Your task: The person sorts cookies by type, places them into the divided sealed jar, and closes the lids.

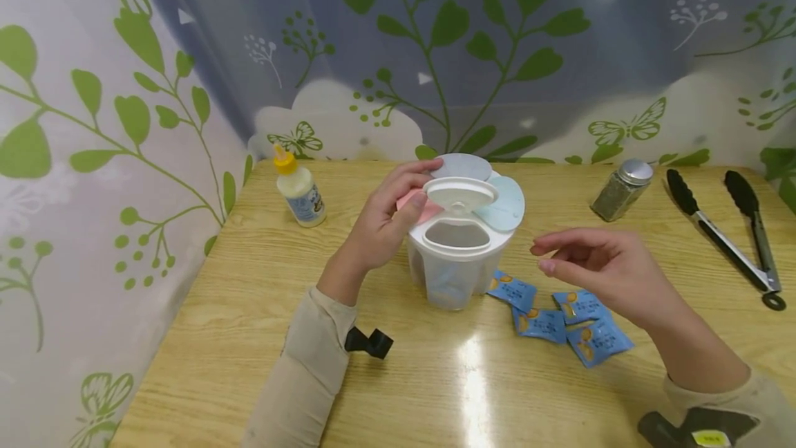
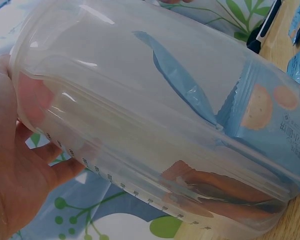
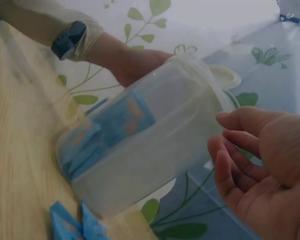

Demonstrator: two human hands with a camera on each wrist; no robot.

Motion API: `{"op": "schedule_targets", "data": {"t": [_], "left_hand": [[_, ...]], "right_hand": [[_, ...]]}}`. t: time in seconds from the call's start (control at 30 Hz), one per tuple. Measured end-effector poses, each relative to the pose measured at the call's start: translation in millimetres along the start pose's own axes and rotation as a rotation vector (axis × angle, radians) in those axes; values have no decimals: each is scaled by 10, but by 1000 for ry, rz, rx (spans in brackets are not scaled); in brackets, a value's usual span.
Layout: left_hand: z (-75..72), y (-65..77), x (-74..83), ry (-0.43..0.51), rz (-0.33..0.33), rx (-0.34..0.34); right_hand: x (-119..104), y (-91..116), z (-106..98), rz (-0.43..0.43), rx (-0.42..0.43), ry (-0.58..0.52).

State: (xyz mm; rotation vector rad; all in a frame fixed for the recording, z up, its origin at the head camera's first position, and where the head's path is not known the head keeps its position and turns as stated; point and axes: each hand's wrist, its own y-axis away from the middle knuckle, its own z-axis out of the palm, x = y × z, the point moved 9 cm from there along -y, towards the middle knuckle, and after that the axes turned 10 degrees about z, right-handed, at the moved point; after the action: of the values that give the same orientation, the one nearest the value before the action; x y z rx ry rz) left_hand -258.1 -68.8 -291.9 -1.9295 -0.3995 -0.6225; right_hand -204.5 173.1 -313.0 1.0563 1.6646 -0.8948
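Observation:
A translucent storage container (image 1: 457, 275) with a compartmented lid stands on the table; its front flap (image 1: 461, 192) is raised over an opening. My left hand (image 1: 388, 216) grips the container's left side near the rim, thumb by the pink flap (image 1: 420, 207). Through the wall, the left wrist view shows blue biscuit packets (image 2: 275, 120) in one compartment and a brown packet (image 2: 225, 192) in another. To the container's right, my right hand (image 1: 606, 268) hovers with loosely bent fingers and nothing in them. Several blue biscuit packets (image 1: 541, 325) lie on the table below it.
A glue bottle (image 1: 301, 192) with a yellow cap stands at the back left of the wooden table (image 1: 249, 282). At the back right are a spice jar (image 1: 622, 190) with a silver lid and black-tipped tongs (image 1: 724, 240). A leaf-patterned curtain (image 1: 472, 54) hangs behind.

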Motion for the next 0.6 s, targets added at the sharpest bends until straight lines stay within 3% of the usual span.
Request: {"op": "schedule_targets", "data": {"t": [0.37,0.6], "left_hand": [[7,-16,-8,-9,-10,-5],[8,-5,9,-11,-15,-5]], "right_hand": [[437,-45,30,119,-33,101],[629,-95,78,133,-53,121]]}}
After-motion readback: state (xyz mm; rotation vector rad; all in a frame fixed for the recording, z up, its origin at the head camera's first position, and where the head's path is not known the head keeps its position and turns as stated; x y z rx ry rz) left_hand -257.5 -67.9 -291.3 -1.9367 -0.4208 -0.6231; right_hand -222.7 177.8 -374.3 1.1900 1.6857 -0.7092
